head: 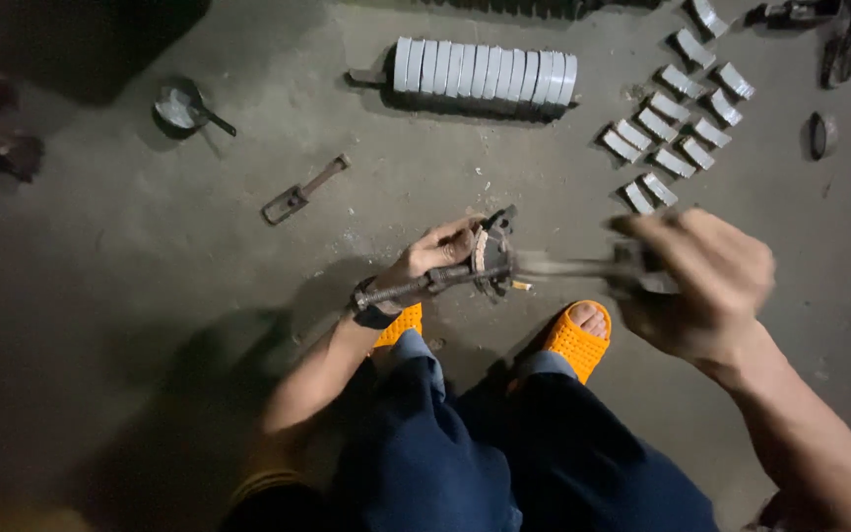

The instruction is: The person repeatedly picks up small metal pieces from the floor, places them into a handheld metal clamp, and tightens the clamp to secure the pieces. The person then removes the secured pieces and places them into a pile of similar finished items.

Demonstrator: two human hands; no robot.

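Note:
My left hand [432, 254] grips a rusty metal clamp [490, 258] with a curved part held in it, on a long threaded rod [401, 289] that runs back toward my wrist. My right hand [709, 279] is closed around a dark tool [632, 268] whose blurred shaft reaches left to the clamp. Both hands hover above the concrete floor, just in front of my feet in orange sandals [575, 340].
A row of grey curved metal pieces [485, 72] stands on edge on the floor ahead. More such pieces [677, 118] lie scattered at the upper right. A small metal clamp [302, 191] and a small pan [181, 106] lie at the left.

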